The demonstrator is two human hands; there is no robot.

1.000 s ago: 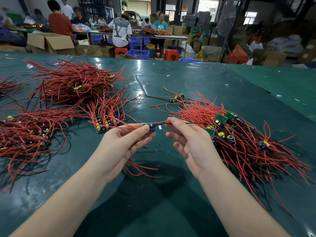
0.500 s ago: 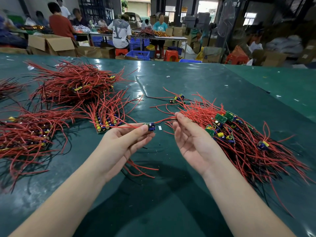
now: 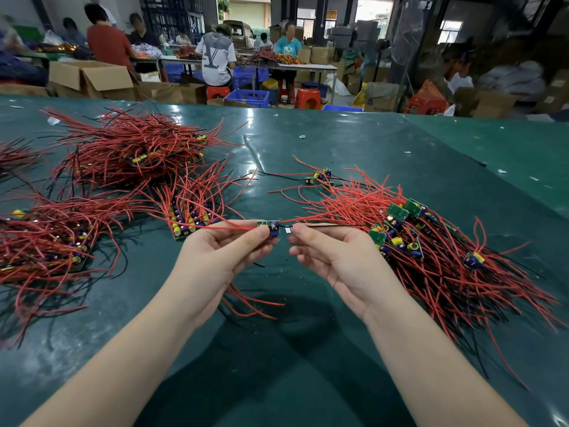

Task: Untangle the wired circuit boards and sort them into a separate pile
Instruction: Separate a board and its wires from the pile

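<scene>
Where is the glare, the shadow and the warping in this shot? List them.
Head view: glare streaks the green table at its far side; a dark shadow pools between the forearms; the wide lens bows the table's far edge; the background workers look soft.

Tangled pile (image 3: 431,241) lies right of sorted piles (image 3: 123,155).

2 bare, sleeveless forearms
</scene>
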